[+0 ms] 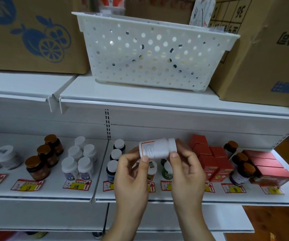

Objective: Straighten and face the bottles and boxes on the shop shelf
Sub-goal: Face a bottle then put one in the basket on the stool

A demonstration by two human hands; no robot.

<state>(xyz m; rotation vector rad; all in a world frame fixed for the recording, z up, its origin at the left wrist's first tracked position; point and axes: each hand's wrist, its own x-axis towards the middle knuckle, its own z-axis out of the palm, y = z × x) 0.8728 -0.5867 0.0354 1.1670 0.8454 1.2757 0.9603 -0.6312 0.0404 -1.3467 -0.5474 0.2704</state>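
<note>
Hands at frame centre: our left hand (pixel 131 173) and right hand (pixel 186 168) pinch a sideways white bottle (pixel 157 148), each grip closed on one end.

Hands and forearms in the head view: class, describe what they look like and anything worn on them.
Both the left hand and right hand are bare: no gloves, rings, watch or bracelets show. The forearms are uncovered to the frame's lower edge, no sleeves visible. Fingernails are short and unpainted.

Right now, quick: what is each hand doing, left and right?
Left hand: pinches the base end of the white bottle, held on its side.
Right hand: grips the same bottle at its cap end.
</note>
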